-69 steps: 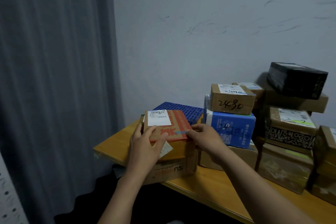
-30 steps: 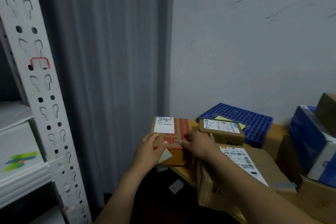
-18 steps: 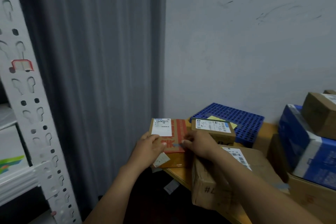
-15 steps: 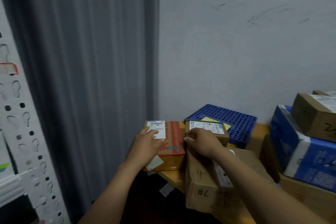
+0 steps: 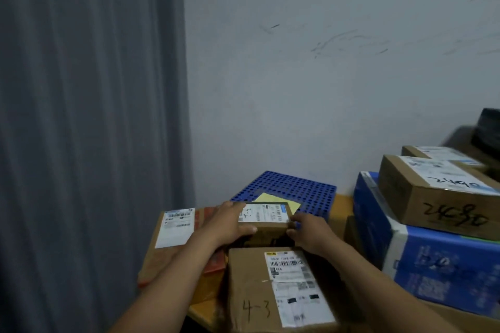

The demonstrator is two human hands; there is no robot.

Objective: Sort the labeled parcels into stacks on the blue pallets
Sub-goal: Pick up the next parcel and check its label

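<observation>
The left hand [image 5: 228, 223] and right hand [image 5: 311, 232] each grip one side of a small labeled box [image 5: 266, 222] at the blue pallet's [image 5: 300, 188] near edge.

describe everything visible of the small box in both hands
The small box is brown cardboard, level, its top covered by a white label with barcodes and a handwritten mark. The left hand grips its left end, the right hand its right end. It is at the near edge of the blue pallet, behind the box marked 4-3.

Blue pallet [image 5: 305, 190] open at back; stacked boxes [image 5: 422, 197] block its right; curtain [image 5: 94, 130] hems the left.
</observation>
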